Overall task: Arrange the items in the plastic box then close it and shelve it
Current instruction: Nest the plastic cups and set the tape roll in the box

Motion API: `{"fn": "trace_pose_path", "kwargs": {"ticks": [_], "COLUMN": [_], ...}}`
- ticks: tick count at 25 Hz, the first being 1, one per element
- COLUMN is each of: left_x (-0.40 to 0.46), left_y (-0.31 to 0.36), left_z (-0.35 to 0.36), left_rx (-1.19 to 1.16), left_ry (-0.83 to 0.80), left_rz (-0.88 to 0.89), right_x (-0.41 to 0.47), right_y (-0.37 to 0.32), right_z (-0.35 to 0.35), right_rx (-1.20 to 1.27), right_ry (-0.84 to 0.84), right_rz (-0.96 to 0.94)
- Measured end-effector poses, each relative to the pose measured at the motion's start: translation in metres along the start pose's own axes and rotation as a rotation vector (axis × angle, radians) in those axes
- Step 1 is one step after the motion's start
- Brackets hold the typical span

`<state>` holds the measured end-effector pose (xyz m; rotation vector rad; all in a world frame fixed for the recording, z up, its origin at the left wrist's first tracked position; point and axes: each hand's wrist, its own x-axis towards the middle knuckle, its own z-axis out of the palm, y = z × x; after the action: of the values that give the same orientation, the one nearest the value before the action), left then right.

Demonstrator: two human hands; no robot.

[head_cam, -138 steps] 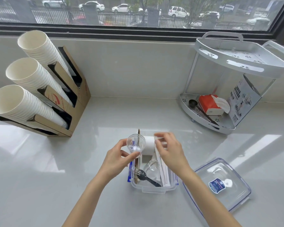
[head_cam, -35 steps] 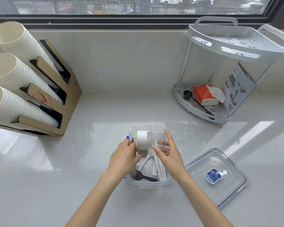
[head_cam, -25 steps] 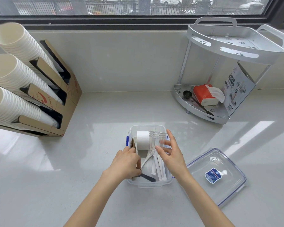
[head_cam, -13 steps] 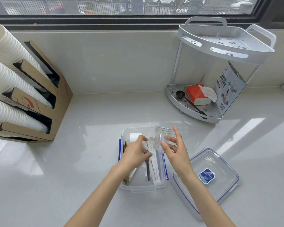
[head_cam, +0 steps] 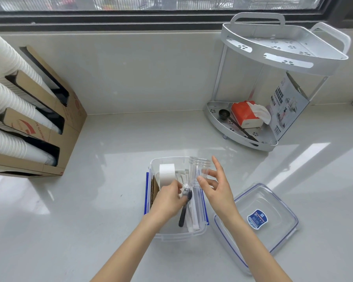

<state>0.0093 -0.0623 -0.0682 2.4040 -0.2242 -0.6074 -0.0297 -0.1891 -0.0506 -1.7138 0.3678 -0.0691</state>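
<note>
The plastic box sits open on the white counter directly below the head camera, well apart from the two-tier corner rack at the back right, which is the likely shelving place. The box is clear, thin-walled and probably light even when filled; its walls may flex, so it should be lifted with both hands on opposite long sides, near the blue latches, once it is closed. Its lid lies flat on the counter just beside the box on the right, label up; it is rigid, smooth and probably slippery, so take it by the rim. Inside the box, a white roll stands on edge at the far left, next to a brown cardboard piece; white wrapped sticks lie lengthwise along the right half. The clear jar is held upright above the far right part of the box by the right hand, thumb and forefinger lightly round its lower wall, the other fingers spread. The jar is hard, light and slick; a hold at mid-body is safer than one at the threaded rim. The left hand is curled over the black fork, gripping it near the tines, handle pointing toward the near wall. The fork is stiff and very light.
</note>
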Motion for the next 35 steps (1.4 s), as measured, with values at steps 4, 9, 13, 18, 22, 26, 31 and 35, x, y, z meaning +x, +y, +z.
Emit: {"fn": "trace_pose_path", "kwargs": {"ticks": [4,9,13,18,22,26,31,35], "left_x": [-0.004,-0.013,-0.01,-0.006,-0.01,-0.017,-0.015,-0.014], "left_y": [-0.008,0.0,-0.003,-0.001,0.0,0.004,0.001,0.002], "left_z": [0.002,0.011,0.015,0.017,0.014,0.011,0.012,0.02], "left_rx": [0.292,0.564,0.654,0.584,0.511,0.422,0.176,-0.045], "left_ry": [-0.057,-0.14,-0.033,-0.079,-0.081,-0.063,-0.057,-0.05], "left_rz": [0.019,-0.018,-0.026,-0.062,-0.11,-0.125,-0.138,-0.089], "right_x": [-0.001,-0.002,-0.004,-0.005,-0.004,-0.006,-0.009,-0.01], "right_y": [0.002,0.004,0.005,0.004,0.002,0.001,0.0,-0.001], "right_z": [0.006,0.009,0.008,0.007,0.006,0.006,0.006,0.006], "right_rx": [0.012,0.001,-0.009,-0.012,-0.006,-0.006,-0.024,-0.04], "right_ry": [-0.015,-0.022,-0.029,-0.027,-0.021,-0.025,-0.035,-0.033], "right_rz": [0.013,0.019,0.023,0.021,0.017,0.011,0.005,0.002]}}
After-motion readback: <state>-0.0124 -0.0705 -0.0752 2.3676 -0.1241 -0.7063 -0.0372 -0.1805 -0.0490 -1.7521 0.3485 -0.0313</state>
